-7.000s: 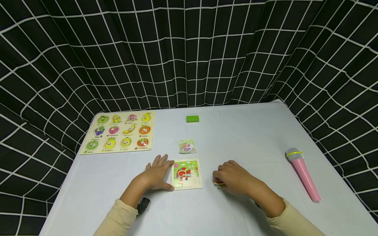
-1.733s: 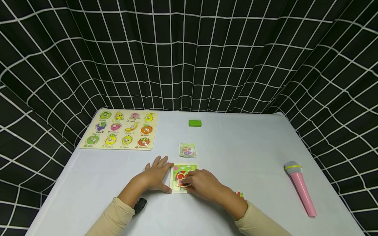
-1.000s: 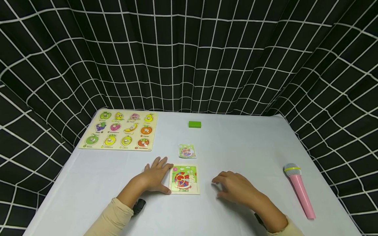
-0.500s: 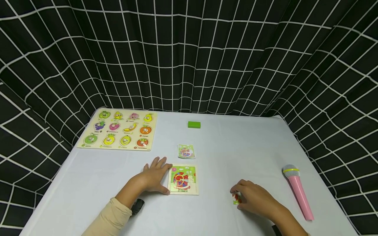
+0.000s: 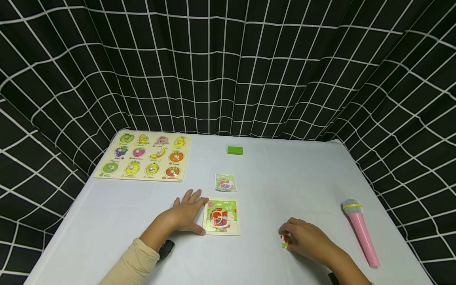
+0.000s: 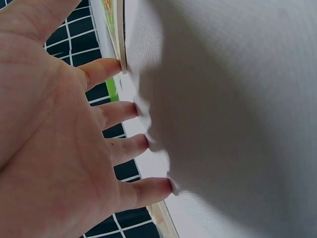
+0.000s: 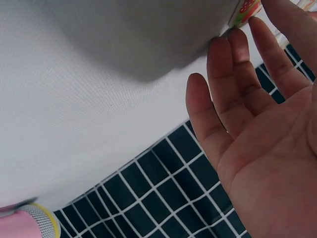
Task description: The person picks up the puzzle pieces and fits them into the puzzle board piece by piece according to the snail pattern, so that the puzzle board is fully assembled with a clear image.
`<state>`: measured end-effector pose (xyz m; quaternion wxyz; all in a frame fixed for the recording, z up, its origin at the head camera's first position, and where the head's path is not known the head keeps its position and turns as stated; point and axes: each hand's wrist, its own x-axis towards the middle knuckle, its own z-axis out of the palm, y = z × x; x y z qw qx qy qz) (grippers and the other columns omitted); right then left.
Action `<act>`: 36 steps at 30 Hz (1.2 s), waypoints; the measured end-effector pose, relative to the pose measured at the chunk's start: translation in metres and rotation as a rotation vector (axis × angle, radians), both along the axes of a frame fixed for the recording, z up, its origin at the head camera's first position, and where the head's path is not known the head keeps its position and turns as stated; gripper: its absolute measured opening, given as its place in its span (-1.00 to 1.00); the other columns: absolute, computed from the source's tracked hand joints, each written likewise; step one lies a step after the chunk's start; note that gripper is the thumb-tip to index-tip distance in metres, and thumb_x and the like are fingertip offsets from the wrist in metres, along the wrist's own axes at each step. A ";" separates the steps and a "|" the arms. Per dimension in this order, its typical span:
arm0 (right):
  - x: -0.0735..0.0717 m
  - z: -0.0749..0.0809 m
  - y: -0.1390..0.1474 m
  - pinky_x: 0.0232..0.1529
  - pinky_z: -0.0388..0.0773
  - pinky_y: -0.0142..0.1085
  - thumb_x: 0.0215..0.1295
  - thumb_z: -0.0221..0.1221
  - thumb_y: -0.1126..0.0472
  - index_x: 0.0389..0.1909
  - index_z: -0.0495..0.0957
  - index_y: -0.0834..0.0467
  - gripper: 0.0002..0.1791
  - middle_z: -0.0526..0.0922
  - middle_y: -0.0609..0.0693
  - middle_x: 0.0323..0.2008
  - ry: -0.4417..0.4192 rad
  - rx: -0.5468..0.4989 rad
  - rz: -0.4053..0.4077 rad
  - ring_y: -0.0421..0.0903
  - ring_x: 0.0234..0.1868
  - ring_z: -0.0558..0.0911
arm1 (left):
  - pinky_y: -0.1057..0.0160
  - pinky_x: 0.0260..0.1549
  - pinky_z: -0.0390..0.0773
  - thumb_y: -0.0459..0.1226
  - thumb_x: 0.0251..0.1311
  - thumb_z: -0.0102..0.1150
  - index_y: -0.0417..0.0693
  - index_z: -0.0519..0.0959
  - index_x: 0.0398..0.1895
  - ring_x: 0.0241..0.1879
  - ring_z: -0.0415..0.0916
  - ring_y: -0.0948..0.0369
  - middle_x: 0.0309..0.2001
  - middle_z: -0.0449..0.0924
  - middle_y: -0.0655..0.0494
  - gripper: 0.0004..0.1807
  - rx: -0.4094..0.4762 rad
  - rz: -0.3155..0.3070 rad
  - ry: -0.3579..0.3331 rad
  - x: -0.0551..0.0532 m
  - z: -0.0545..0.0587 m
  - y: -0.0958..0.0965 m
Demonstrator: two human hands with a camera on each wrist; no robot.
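A small square jigsaw puzzle [image 5: 233, 227] lies at the middle front in the head view, with a red snail picture partly filled and bare wood at its lower right. My left hand [image 5: 187, 213] is spread flat beside it, thumb and index fingertip at its left edge. In the left wrist view, straight fingers [image 6: 124, 148] touch the white cloth. Farther right, my right hand [image 5: 311, 242] pinches a red and green puzzle piece [image 5: 285, 240] between thumb and index finger. Only a corner of that piece [image 7: 247, 11] shows in the right wrist view.
A snail picture card [image 5: 225, 183] lies just behind the puzzle. Beyond it is a green block [image 5: 235, 150]. A fruit knob-puzzle board [image 5: 163, 165] is at the back left, and a pink toy microphone [image 5: 361, 233] at the right. Black gridded curtains [image 5: 228, 71] enclose the table.
My right hand has left the puzzle, where the snail picture is now fuller, and moved right to take the loose piece, which has turned slightly. My left hand has stayed in place.
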<state>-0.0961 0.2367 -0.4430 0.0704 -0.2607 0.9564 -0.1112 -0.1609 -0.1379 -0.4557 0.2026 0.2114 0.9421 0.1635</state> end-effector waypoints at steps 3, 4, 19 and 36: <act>0.000 -0.001 0.000 -0.37 0.48 -0.37 -0.15 0.51 0.20 -0.27 0.61 -0.07 -0.62 0.53 -0.30 -0.28 -0.001 -0.005 0.001 -0.37 -0.33 0.45 | -0.47 0.24 0.00 0.08 -0.22 0.54 -0.01 0.25 0.41 0.49 -0.19 -0.24 0.51 -0.04 -0.19 0.06 0.000 0.000 -0.001 0.000 0.000 0.000; 0.000 -0.001 0.000 -0.38 0.47 -0.38 -0.15 0.51 0.20 -0.28 0.61 -0.07 -0.63 0.52 -0.31 -0.29 -0.003 -0.006 0.000 -0.38 -0.34 0.43 | -0.47 0.24 -0.01 0.08 -0.22 0.54 -0.01 0.25 0.41 0.49 -0.20 -0.24 0.51 -0.04 -0.19 0.06 0.001 0.001 -0.002 0.001 0.001 -0.001; -0.018 0.011 -0.032 -0.31 0.52 -0.36 -0.05 0.48 0.13 -0.25 0.62 -0.05 -0.68 0.55 -0.28 -0.27 0.019 -0.004 0.081 -0.32 -0.27 0.50 | -0.46 0.25 -0.02 0.08 -0.21 0.54 -0.01 0.25 0.41 0.49 -0.21 -0.24 0.52 -0.06 -0.19 0.06 0.001 0.006 0.002 -0.001 0.001 -0.003; -0.042 0.002 -0.121 -0.28 0.52 -0.37 0.08 0.41 0.15 -0.16 0.64 0.05 -0.72 0.58 -0.13 -0.20 0.081 -0.033 0.202 -0.27 -0.30 0.48 | -0.45 0.26 -0.01 0.11 -0.20 0.52 0.02 0.24 0.42 0.49 -0.21 -0.23 0.52 -0.06 -0.18 0.06 -0.011 -0.004 -0.002 -0.001 0.001 -0.003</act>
